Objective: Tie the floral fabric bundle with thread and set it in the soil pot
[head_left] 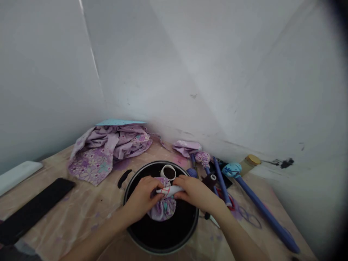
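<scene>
Above a dark round pot (178,232), my left hand (144,197) and my right hand (191,190) meet at a small white roll with red lines (170,190). My left fingers pinch its left end, while the right ones close on its right end. What the roll is made of, I cannot tell. Beneath it lies a gathered piece of purple floral cloth (163,210), partly hidden by the hands. A small white cup (169,172) with something dark inside stands behind the roll, within the pot's rim.
Crumpled purple floral fabric (111,145) lies back left, near a black flat object (35,208). At right are a blue stick with a cloth-wrapped head (261,203), a purple-headed one (203,159), a dark thread spool (210,180) and a gold-lidded jar (250,165). Walls stand close behind.
</scene>
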